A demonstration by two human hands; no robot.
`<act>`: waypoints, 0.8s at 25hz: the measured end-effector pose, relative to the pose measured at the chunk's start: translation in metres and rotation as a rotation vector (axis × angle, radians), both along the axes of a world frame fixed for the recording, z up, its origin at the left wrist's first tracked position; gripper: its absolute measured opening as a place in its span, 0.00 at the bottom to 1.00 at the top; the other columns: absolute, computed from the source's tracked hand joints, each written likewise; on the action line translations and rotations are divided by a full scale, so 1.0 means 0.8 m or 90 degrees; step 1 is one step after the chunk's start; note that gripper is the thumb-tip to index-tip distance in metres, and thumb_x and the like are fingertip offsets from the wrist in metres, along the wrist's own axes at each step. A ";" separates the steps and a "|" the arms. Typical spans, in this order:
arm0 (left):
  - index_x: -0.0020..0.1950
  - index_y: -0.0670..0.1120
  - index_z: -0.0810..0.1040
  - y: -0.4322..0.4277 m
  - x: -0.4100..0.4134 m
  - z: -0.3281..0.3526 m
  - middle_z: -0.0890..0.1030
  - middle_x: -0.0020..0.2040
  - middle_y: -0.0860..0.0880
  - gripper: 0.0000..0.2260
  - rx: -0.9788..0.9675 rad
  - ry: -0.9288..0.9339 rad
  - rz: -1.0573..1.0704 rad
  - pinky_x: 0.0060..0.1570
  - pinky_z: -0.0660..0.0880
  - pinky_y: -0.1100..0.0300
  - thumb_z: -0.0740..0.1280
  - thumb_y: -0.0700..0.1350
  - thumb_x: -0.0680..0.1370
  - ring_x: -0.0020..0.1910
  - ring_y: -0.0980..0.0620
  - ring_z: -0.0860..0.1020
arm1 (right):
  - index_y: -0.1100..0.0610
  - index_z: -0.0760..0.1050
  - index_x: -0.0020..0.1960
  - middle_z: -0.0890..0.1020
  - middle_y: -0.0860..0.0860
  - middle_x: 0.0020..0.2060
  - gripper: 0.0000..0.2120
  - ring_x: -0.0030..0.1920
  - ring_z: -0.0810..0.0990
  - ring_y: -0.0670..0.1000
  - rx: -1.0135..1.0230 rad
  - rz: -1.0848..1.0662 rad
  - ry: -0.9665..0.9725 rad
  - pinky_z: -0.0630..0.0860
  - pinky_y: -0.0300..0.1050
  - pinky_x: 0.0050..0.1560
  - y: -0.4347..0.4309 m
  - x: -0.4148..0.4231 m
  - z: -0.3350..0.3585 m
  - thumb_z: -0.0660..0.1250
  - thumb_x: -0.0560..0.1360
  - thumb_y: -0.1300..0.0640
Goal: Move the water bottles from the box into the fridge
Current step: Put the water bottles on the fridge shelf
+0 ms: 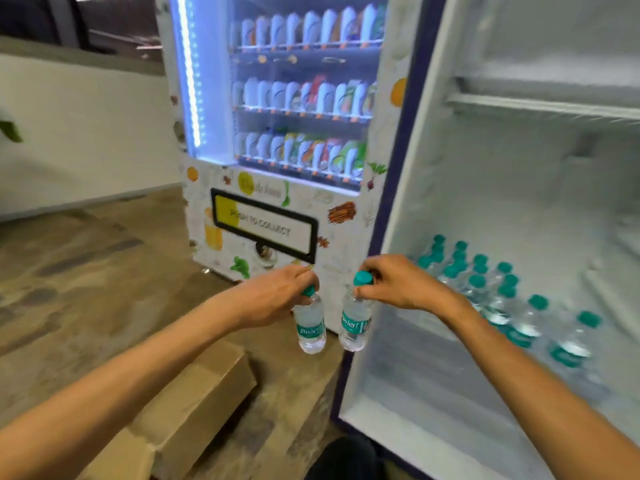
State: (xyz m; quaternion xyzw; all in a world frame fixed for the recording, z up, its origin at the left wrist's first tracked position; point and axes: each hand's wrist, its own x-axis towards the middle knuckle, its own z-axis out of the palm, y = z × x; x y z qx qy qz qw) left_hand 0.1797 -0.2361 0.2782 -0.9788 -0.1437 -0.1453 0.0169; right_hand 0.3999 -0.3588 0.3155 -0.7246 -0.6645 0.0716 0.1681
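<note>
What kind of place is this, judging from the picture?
Probably an office pantry or break area: a lit snack vending machine stands beside an open fridge stocked with water bottles, on a bare concrete floor.

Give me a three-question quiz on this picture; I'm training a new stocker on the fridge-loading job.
1. True or false: each hand holds a bottle by its cap end.
2. Where do the bottles already stored stand? A) vending machine B) fridge shelf C) floor
3. What lies on the floor below the left arm?

Key:
1. True: left hand holds the left bottle, right hand holds the right bottle.
2. B: stored bottles stand on the fridge shelf.
3. The cardboard box.
</note>
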 end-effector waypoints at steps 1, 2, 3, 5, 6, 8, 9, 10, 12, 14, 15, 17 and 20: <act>0.62 0.50 0.70 -0.012 0.023 0.027 0.74 0.58 0.53 0.11 0.006 -0.003 -0.021 0.53 0.77 0.58 0.64 0.46 0.80 0.53 0.54 0.76 | 0.56 0.78 0.46 0.78 0.47 0.35 0.11 0.33 0.74 0.44 0.016 -0.023 -0.007 0.70 0.39 0.33 -0.022 0.019 0.027 0.72 0.71 0.48; 0.62 0.49 0.70 -0.022 0.044 0.052 0.74 0.59 0.53 0.10 0.010 -0.004 -0.042 0.53 0.77 0.58 0.63 0.46 0.81 0.53 0.54 0.76 | 0.57 0.78 0.45 0.78 0.50 0.34 0.12 0.32 0.72 0.45 0.032 -0.046 -0.023 0.68 0.41 0.33 -0.041 0.037 0.051 0.71 0.72 0.48; 0.63 0.49 0.71 -0.029 0.065 0.076 0.74 0.59 0.53 0.10 0.015 -0.003 -0.063 0.54 0.77 0.58 0.62 0.46 0.81 0.53 0.53 0.76 | 0.59 0.78 0.45 0.79 0.53 0.35 0.13 0.32 0.72 0.47 0.047 -0.072 -0.040 0.68 0.44 0.34 -0.057 0.056 0.071 0.71 0.72 0.48; 0.64 0.49 0.71 -0.046 0.110 0.122 0.74 0.60 0.52 0.11 0.022 0.016 -0.100 0.56 0.76 0.57 0.62 0.45 0.81 0.55 0.52 0.75 | 0.58 0.78 0.46 0.80 0.53 0.36 0.12 0.34 0.73 0.49 0.071 -0.120 -0.064 0.71 0.45 0.35 -0.087 0.097 0.105 0.69 0.73 0.49; 0.64 0.48 0.72 -0.054 0.135 0.143 0.74 0.60 0.51 0.11 0.032 0.026 -0.121 0.57 0.76 0.55 0.62 0.45 0.81 0.56 0.51 0.75 | 0.57 0.78 0.47 0.80 0.52 0.38 0.11 0.36 0.76 0.51 0.082 -0.141 -0.068 0.73 0.46 0.37 -0.102 0.117 0.120 0.69 0.73 0.48; 0.63 0.45 0.72 -0.067 0.184 0.180 0.74 0.60 0.48 0.11 0.042 0.045 -0.145 0.59 0.73 0.55 0.62 0.43 0.81 0.57 0.49 0.75 | 0.55 0.78 0.50 0.81 0.52 0.42 0.10 0.42 0.79 0.53 0.093 -0.166 -0.074 0.77 0.51 0.44 -0.121 0.155 0.141 0.68 0.74 0.49; 0.63 0.44 0.73 -0.070 0.210 0.194 0.74 0.59 0.47 0.11 0.049 0.050 -0.153 0.59 0.72 0.57 0.62 0.42 0.81 0.57 0.48 0.74 | 0.55 0.78 0.52 0.82 0.52 0.44 0.10 0.44 0.79 0.53 0.094 -0.178 -0.083 0.77 0.53 0.47 -0.127 0.173 0.150 0.68 0.74 0.50; 0.62 0.44 0.73 -0.071 0.234 0.206 0.75 0.59 0.47 0.11 0.055 0.053 -0.156 0.57 0.71 0.58 0.62 0.42 0.80 0.56 0.47 0.74 | 0.56 0.77 0.53 0.81 0.53 0.46 0.10 0.46 0.79 0.53 0.092 -0.192 -0.092 0.78 0.53 0.49 -0.131 0.189 0.157 0.67 0.75 0.52; 0.62 0.44 0.74 -0.073 0.286 0.221 0.75 0.59 0.45 0.11 0.062 0.049 -0.152 0.55 0.71 0.56 0.63 0.42 0.80 0.55 0.46 0.74 | 0.57 0.77 0.54 0.81 0.53 0.48 0.10 0.48 0.79 0.54 0.092 -0.229 -0.102 0.77 0.53 0.51 -0.136 0.224 0.168 0.67 0.74 0.54; 0.62 0.42 0.74 -0.071 0.335 0.227 0.76 0.60 0.43 0.11 0.055 0.029 -0.145 0.57 0.73 0.53 0.62 0.42 0.80 0.56 0.44 0.75 | 0.58 0.77 0.54 0.81 0.55 0.48 0.10 0.48 0.79 0.55 0.084 -0.260 -0.098 0.77 0.53 0.51 -0.137 0.256 0.175 0.66 0.74 0.55; 0.63 0.41 0.75 -0.068 0.358 0.228 0.76 0.61 0.43 0.12 0.052 0.018 -0.138 0.58 0.74 0.53 0.62 0.41 0.81 0.56 0.44 0.75 | 0.59 0.77 0.54 0.81 0.56 0.48 0.10 0.48 0.79 0.55 0.078 -0.274 -0.099 0.77 0.52 0.50 -0.137 0.272 0.177 0.66 0.75 0.56; 0.64 0.41 0.74 -0.064 0.405 0.229 0.75 0.62 0.42 0.12 0.046 -0.004 -0.122 0.59 0.75 0.51 0.62 0.41 0.81 0.57 0.44 0.75 | 0.61 0.76 0.54 0.80 0.57 0.47 0.10 0.45 0.77 0.54 0.070 -0.307 -0.104 0.76 0.49 0.46 -0.135 0.306 0.180 0.66 0.75 0.56; 0.64 0.41 0.74 -0.051 0.470 0.224 0.75 0.62 0.42 0.13 0.020 -0.031 -0.099 0.59 0.75 0.52 0.63 0.41 0.80 0.57 0.43 0.75 | 0.60 0.75 0.52 0.78 0.55 0.45 0.09 0.42 0.75 0.51 0.076 -0.350 -0.109 0.71 0.39 0.38 -0.125 0.356 0.177 0.66 0.75 0.56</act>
